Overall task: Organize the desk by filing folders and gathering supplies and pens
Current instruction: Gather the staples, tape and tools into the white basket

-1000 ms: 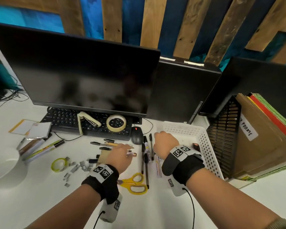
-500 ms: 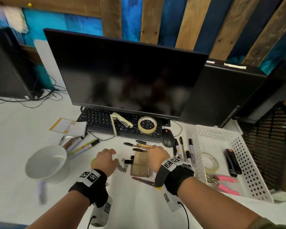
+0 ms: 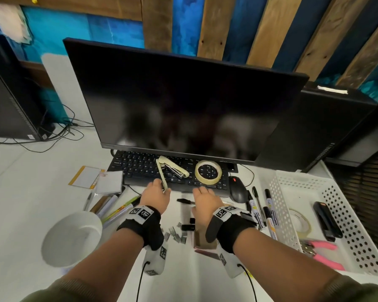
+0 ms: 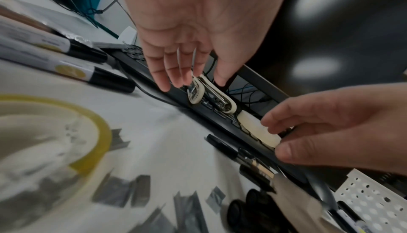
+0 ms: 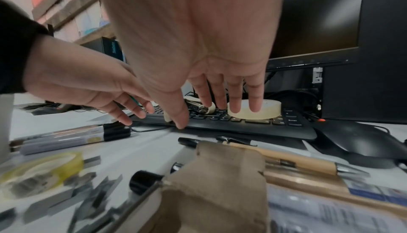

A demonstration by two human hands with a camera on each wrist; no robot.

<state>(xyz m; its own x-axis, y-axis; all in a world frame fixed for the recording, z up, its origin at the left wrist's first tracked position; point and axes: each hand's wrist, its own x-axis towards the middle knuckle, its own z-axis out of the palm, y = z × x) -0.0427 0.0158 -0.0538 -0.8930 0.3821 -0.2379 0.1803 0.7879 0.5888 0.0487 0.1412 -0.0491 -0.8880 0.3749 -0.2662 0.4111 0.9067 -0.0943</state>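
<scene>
- The left hand [image 3: 155, 196] reaches palm-down toward the cream-and-chrome stapler [image 3: 171, 169], which lies swung open on the black keyboard [image 3: 140, 168]; its fingers [image 4: 164, 73] are spread and straight, clamped on nothing, the tips just at the stapler's near arm; whether they touch it I cannot tell.
- The right hand [image 3: 206, 200] stretches toward the cream roll of adhesive tape [image 3: 208, 171] lying flat on the same keyboard; its fingers [image 5: 255, 97] are straight and apart, tips at the roll's near rim, nothing gripped; both hands flat and extended suggest a paired pick-up is about to begin.
- The white perforated plastic basket [image 3: 282, 205] sits on the white desk [image 3: 31, 214] to the right, already holding a clear tape roll, a black stapler-like item and pink-handled pliers [image 3: 323, 251]; probably the destination, which is why it lies within the right hand's easy sweep.
- Marker pens [image 3: 254, 207] lie in a row between the black mouse [image 3: 237, 190] and the basket; more pens [image 3: 118, 211] rest beside the white bowl [image 3: 72, 238]; loose grey staple strips [image 3: 175, 233] and a small brown cardboard box [image 3: 202, 239] remain scattered near the wrists, not yet gathered.
</scene>
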